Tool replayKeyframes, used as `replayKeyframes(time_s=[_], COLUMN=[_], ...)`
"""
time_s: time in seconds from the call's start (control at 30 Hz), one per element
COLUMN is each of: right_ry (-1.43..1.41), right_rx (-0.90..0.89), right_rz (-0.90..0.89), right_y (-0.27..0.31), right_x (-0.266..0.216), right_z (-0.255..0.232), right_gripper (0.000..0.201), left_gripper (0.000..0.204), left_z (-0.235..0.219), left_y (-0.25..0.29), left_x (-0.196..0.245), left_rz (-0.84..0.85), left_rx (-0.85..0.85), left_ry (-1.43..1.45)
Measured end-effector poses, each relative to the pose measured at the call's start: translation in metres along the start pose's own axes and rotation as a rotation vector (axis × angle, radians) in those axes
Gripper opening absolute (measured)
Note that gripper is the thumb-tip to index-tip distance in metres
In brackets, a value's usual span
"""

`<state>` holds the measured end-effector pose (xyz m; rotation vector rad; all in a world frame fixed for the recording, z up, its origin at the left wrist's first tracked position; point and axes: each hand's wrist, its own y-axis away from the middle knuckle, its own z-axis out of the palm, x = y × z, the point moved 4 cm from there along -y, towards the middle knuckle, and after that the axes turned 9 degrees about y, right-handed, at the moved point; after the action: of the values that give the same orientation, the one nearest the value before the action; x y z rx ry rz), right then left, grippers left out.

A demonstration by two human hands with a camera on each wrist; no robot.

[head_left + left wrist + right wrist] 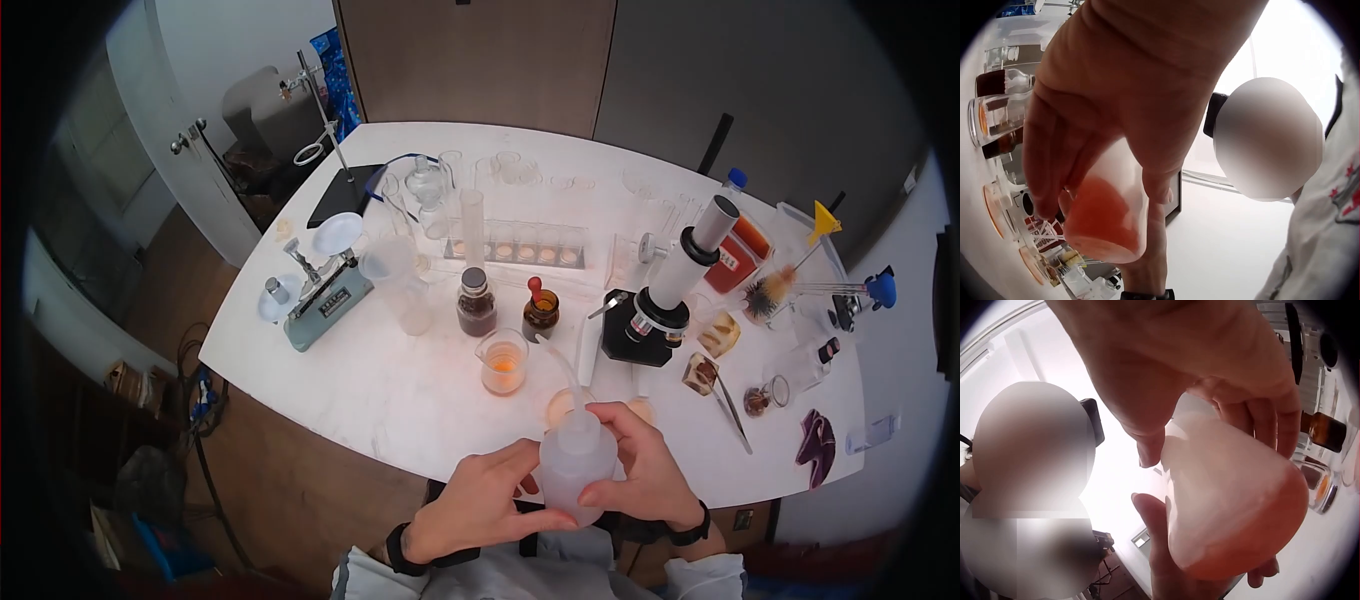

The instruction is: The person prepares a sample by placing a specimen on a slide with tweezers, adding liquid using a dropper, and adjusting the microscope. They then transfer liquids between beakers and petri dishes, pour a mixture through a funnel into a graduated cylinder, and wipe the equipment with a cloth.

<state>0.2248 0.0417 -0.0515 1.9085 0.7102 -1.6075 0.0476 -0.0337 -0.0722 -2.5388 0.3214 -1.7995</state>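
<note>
Wash bottle [577, 470] sits between left hand [475, 505] and right hand [645, 468], the curled fingers [1044, 156] of both gripping its sides, its long axis running between them and its bent spout [572, 372] reaching past them toward the glass beaker [503, 372].

Squeeze bottle [577, 470] was translucent white, red-orange toward the base in the wrist views. Beaker [502, 358] was clear, liquid [503, 370] orange. Capped bottle [477, 305] looked dark purple-brown, cap grey. Dropper bottle [540, 318] was amber-brown, bulb [535, 286] red. Balance [318, 315] was teal-green, pans [338, 234] white. Microscope [672, 282] was white and black. Box [738, 256] was red-orange, funnel [825, 221] yellow, cloth [817, 448] dark purple. Wristbands [402, 552] were black, garment [1313, 231] white with red stars, tabletop [420, 400] white.
</note>
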Motion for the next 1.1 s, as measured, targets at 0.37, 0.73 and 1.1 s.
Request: replayKeyframes(time_s=[0.37, 0.73, 1.1], right_ry=[0.21, 0.225, 0.244], right_rx=[-0.127, -0.118, -0.106], right_rz=[0.064, 0.13, 0.116], right_y=[-0.017, -0.019, -0.02], right_x=[0.025, 0.033, 0.036], right_z=[0.016, 0.023, 0.019], right_gripper=[0.072, 0.059, 0.057], left_gripper=[0.068, 0.061, 0.058], left_z=[-0.003, -0.001, 0.003], left_y=[0.007, 0.019, 0.015], left_x=[-0.015, -0.036, -0.043], left_rz=[-0.279, -0.362, -0.351], left_rx=[0.163, 0.11, 0.075], left_ry=[0.092, 0.118, 0.145])
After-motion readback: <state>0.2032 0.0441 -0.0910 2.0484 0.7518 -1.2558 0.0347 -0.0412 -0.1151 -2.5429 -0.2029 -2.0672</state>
